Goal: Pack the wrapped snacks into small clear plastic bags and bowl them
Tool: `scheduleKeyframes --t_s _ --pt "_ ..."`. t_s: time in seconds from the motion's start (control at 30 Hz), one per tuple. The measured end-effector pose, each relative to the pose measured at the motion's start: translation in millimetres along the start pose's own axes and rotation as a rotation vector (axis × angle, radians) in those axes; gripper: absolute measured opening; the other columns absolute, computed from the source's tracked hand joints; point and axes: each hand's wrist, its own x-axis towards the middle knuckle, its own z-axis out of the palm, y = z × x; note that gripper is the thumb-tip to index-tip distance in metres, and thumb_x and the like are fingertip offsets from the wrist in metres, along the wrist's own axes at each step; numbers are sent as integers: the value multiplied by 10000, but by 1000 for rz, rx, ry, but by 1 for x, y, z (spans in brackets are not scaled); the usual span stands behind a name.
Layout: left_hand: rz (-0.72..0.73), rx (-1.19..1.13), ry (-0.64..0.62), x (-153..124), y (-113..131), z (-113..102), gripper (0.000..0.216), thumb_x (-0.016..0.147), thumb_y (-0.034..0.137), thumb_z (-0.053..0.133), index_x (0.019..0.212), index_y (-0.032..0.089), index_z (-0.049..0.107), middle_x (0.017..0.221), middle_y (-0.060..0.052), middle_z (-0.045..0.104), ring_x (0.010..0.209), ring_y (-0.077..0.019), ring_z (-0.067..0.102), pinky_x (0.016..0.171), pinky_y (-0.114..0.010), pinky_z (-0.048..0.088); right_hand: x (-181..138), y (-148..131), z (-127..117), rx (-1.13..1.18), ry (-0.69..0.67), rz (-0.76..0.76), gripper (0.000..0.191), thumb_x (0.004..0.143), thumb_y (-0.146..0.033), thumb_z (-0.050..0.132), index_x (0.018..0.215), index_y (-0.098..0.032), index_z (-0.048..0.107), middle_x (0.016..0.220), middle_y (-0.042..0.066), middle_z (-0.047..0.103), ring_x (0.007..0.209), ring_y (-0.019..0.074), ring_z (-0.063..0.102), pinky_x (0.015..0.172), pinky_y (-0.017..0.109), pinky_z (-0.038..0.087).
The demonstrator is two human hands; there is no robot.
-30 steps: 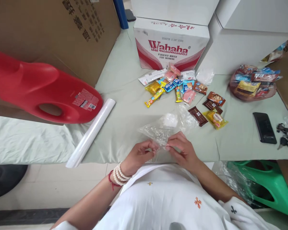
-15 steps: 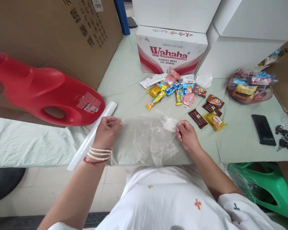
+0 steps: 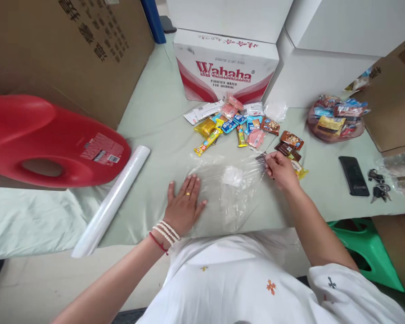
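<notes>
A sheet of clear plastic film (image 3: 219, 198) lies on the green-covered table in front of me, with a crumpled whitish patch near its middle. My left hand (image 3: 185, 202) rests flat on the film's left side, fingers spread. At the film's upper right edge, my right hand (image 3: 279, 168) pinches the plastic and pulls it taut. Just beyond the film is a pile of small wrapped snacks (image 3: 229, 123). Some brown and yellow packets (image 3: 292, 140) sit right by my right hand, which partly hides them.
A white film roll (image 3: 113, 198) and a big red jug (image 3: 60, 139) stand at left, before a cardboard box (image 3: 74, 58). Behind the snacks is a Wahaba-style printed water carton (image 3: 226, 67). To the right are a snack bowl (image 3: 312, 126), a phone (image 3: 354, 175) and keys (image 3: 380, 184).
My left hand has let go of the film's edge and now presses flat on it. My right hand has moved right, drawing the film's edge with it. The view has shifted slightly.
</notes>
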Motion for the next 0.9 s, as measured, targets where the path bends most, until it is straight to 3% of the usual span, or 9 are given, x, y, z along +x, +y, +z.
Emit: scheduleKeyframes --t_s 0.13,0.2,0.3,0.4,0.47,0.6,0.63,0.77,0.9 --pt "16 4 10 -6 -24 -16 690 1017 490 373 1618 151 357 1670 -211 346 1546 -377 342 1244 -668 88 17 2 -32 -550 138 -198 309 932 -470 569 1033 -192 657 949 83 699 821 209 646 703 310 494" --pt "26 7 82 -9 -28 -25 645 1013 468 403 1607 217 393 1676 -178 352 1561 -382 311 1245 -665 89 11 2 -32 -856 73 -206 349 910 -416 631 1162 -179 674 1180 146 682 1021 276 655 841 359 499" --pt "79 -2 154 -11 -29 -29 588 1022 401 406 1597 282 412 1644 -148 424 1539 -369 364 1248 -663 72 -7 1 -23 -1112 -49 -99 452 901 -428 678 1282 -186 650 1308 174 619 1048 310 658 825 364 494" --pt "96 -11 117 -13 -29 -20 576 1030 394 380 1593 280 419 1597 -155 491 1469 -373 471 1234 -689 95 -22 -4 -23 -1146 -55 -86 421 917 -393 654 1285 -189 647 1264 160 627 1028 302 660 797 355 494" --pt "83 -11 84 -14 -30 -11 579 1030 406 373 1590 267 426 1599 -162 485 1458 -377 483 1228 -690 123 -23 -12 -38 -1122 -33 -118 426 900 -394 665 1276 -193 652 1216 142 644 1035 296 655 828 356 498" --pt "72 -2 83 -17 -31 -4 584 1034 401 361 1597 254 416 1620 -159 452 1477 -370 460 1238 -669 126 10 -33 -80 -1172 197 -117 528 897 -443 645 1359 -191 604 1267 158 636 1087 315 646 853 372 494" --pt "76 1 88 -17 -32 -4 585 1035 402 359 1598 253 415 1619 -160 454 1476 -373 461 1237 -672 125 23 -36 -87 -1212 203 -87 528 890 -428 649 1359 -191 602 1271 161 643 1088 319 650 842 371 490" --pt "99 15 105 -17 -32 -4 586 1035 406 356 1594 245 423 1614 -162 459 1459 -378 481 1230 -677 143 66 -33 -92 -1359 -19 94 482 855 -378 702 1284 -168 642 1202 169 709 1071 318 676 804 346 477" --pt "93 12 104 -16 -30 -5 577 1035 414 363 1581 247 447 1624 -153 445 1463 -379 477 1226 -683 154 75 -23 -89 -1412 -46 115 524 855 -421 720 1305 -165 641 1222 189 716 1077 314 684 797 340 475"
